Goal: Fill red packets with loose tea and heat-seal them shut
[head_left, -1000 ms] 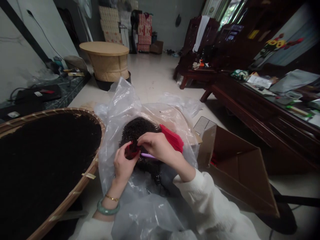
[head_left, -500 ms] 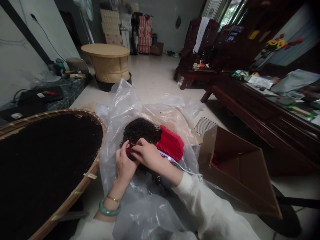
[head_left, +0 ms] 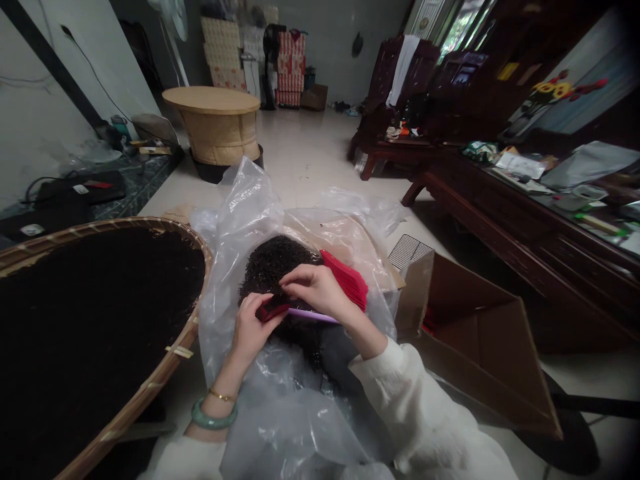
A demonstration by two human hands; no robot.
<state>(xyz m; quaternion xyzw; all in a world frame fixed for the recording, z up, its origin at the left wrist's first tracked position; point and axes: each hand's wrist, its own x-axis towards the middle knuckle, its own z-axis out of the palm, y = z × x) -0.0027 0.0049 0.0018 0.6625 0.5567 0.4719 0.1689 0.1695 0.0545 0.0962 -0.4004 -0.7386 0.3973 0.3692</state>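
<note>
A heap of dark tea leaves point(head_left: 273, 263) lies in a clear plastic bag point(head_left: 250, 207) in front of me. My left hand point(head_left: 250, 330) is closed on a small red pouch point(head_left: 270, 310), holding it over the heap. My right hand point(head_left: 317, 290) pinches at the pouch's top edge, and a thin purple scoop point(head_left: 307, 315) runs under its palm. A stack of red pouches point(head_left: 347, 280) fans out just right of that hand. Whether the right hand grips the scoop or the pouch is hidden.
A big round bamboo tray point(head_left: 175, 350) full of dark tea sits at my left. An open cardboard box point(head_left: 480, 353) lies at the right, beside a dark wooden table point(head_left: 525, 247). A round bamboo drum point(head_left: 217, 127) stands on the floor behind.
My right hand rose and shifted right off the left hand, showing the purple scoop again. The red pouch in my left hand now tilts open toward it.
</note>
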